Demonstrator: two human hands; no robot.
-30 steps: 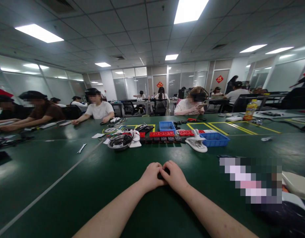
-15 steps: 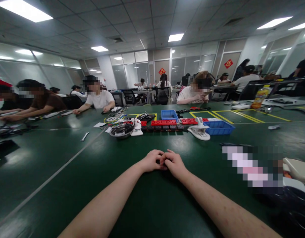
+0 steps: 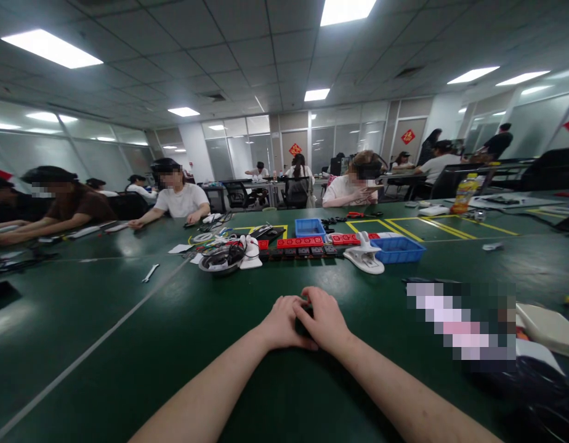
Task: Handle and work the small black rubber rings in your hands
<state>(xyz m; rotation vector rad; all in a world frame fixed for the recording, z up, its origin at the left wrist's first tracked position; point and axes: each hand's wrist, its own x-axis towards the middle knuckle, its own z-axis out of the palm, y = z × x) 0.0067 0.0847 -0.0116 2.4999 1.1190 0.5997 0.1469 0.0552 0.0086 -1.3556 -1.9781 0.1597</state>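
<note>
My left hand (image 3: 282,323) and my right hand (image 3: 327,317) meet low over the green table (image 3: 247,295), fingertips touching or overlapping. The left fingers curve loosely, with the thumb stretched toward the right palm. On the right hand, the index finger and thumb stand apart, reaching over the left fingers. Between the hands is a small dark gap in which I see no object. Beyond them lie a row of red sockets (image 3: 299,242) and black sockets (image 3: 310,252), flanked by a white clamp-like stand (image 3: 365,257) and another white clamp-like piece (image 3: 250,253).
A metal bowl of cables (image 3: 220,261), a blue bin (image 3: 398,249), a smaller blue bin (image 3: 310,228) and a wrench (image 3: 150,273) are on the table. Blurred items and a beige object (image 3: 545,326) lie at right. A bottle (image 3: 464,194) stands farther back. Several people sit around.
My view has tilted up and shifted slightly right. My fingers have loosened from their tighter clasp; the right index finger has lifted and the gap between my hands is wider.
</note>
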